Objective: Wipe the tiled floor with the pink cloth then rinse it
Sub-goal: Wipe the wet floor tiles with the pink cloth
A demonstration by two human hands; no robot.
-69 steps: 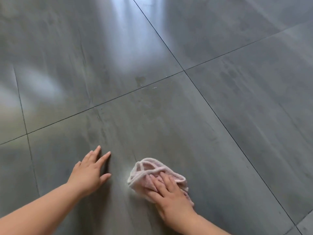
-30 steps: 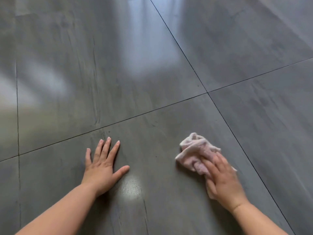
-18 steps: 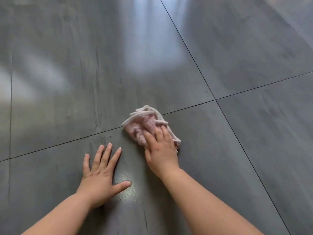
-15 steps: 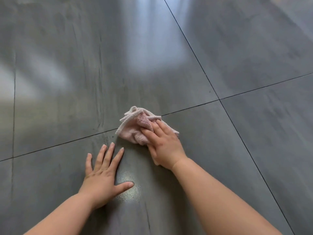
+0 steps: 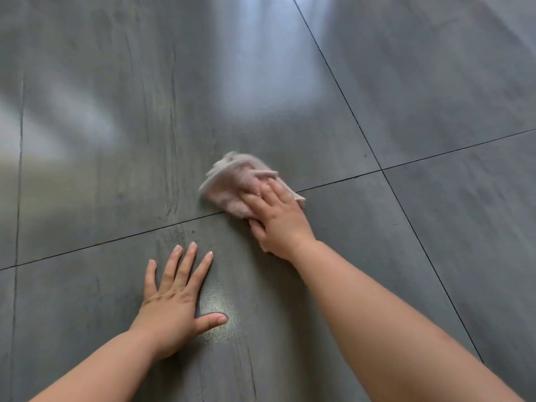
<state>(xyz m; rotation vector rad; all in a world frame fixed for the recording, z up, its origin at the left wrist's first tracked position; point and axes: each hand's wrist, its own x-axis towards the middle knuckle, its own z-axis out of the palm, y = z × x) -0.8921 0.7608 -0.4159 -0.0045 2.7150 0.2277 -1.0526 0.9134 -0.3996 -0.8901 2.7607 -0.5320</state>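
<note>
A crumpled pink cloth (image 5: 232,184) lies on the grey tiled floor (image 5: 435,227), across a dark grout line near the middle of the view. My right hand (image 5: 278,219) lies on the cloth's near right part and presses it to the floor, fingers fairly straight and pointing up-left; part of the cloth is hidden under the palm. My left hand (image 5: 177,297) rests flat on the tile nearer to me, fingers spread, thumb out to the right, holding nothing. It is apart from the cloth.
Large grey tiles with thin dark grout lines fill the whole view. Bright window glare reflects off the floor at the top middle (image 5: 269,76) and far left. A small shiny wet patch (image 5: 217,323) sits by my left thumb.
My right hand has swept the cloth from the right side of the near tile leftward and away, onto the grout line. My left hand has stayed planted on the tile.
</note>
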